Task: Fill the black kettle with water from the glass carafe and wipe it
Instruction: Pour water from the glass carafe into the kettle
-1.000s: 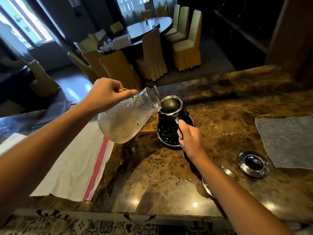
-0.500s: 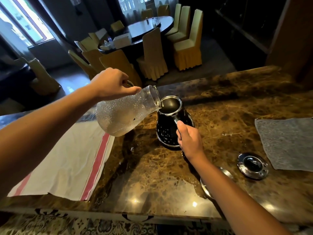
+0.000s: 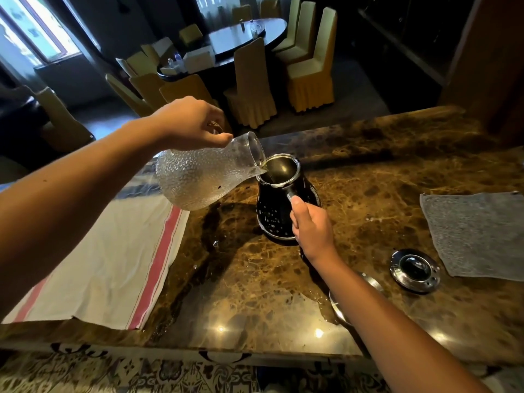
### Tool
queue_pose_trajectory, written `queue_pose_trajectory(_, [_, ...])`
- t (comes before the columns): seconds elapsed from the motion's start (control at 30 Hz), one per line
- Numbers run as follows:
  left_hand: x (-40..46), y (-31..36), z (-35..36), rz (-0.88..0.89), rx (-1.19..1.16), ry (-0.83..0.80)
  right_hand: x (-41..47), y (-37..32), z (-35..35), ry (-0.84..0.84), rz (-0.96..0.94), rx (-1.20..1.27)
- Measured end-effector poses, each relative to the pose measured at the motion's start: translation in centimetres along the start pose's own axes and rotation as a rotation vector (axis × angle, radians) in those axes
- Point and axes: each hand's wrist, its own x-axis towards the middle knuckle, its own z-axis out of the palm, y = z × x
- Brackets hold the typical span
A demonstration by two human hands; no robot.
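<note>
Nearest, patterned floor (image 3: 85,373) below counter (image 3: 226,293) edge; brown marble top, glossy, two light glints close to near edge. Left of centre, white towel (image 3: 93,265) with red stripes, flat on counter, reaching under carafe. Partly under right forearm, rim of a metal disc (image 3: 371,282), mostly hidden. Right of that, round metal lid (image 3: 414,270), dark centre, lying apart from kettle. Further right, grey cloth (image 3: 476,234) spread flat, just beside lid. Mid counter: right hand (image 3: 312,228) curled around kettle handle, thumb on top. Kettle (image 3: 275,214) black, upright on counter, mouth uncovered, body speckled with droplets or reflections. Small wet spots on marble left of kettle. Left hand (image 3: 190,123) grasping carafe neck from above, fingers wrapped. Carafe (image 3: 204,177) textured clear glass, lifted off counter, tipped nearly sideways, spout over kettle rim, touching or just above, cannot tell. Thin stream of water passing into kettle mouth; little water visible in carafe belly. Beyond counter, dim room: dark oval table (image 3: 241,38), yellow-covered chairs (image 3: 309,69) around it, bright window (image 3: 37,32) far left.
</note>
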Motion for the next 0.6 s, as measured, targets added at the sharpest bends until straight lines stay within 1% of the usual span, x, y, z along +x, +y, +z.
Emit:
queue_pose_trajectory(0.13, [0.3, 0.6, -1.0, 0.068, 0.059, -0.062, -0.1, 0.0, 0.0, 0.015, -0.010, -0.001])
queue_pose_trajectory(0.2, [0.6, 0.8, -1.3, 0.074, 0.081, -0.084, -0.1, 0.0, 0.0, 0.021, -0.012, -0.002])
queue_pose_trajectory(0.37, [1.1, 1.3, -1.5, 0.022, 0.125, -0.153, -0.1, 0.0, 0.0, 0.022, -0.015, -0.006])
queue_pose_trajectory(0.6, [1.5, 2.7, -2.6, -0.061, 0.092, -0.244, 0.0, 0.2, 0.0, 0.021, -0.019, -0.004])
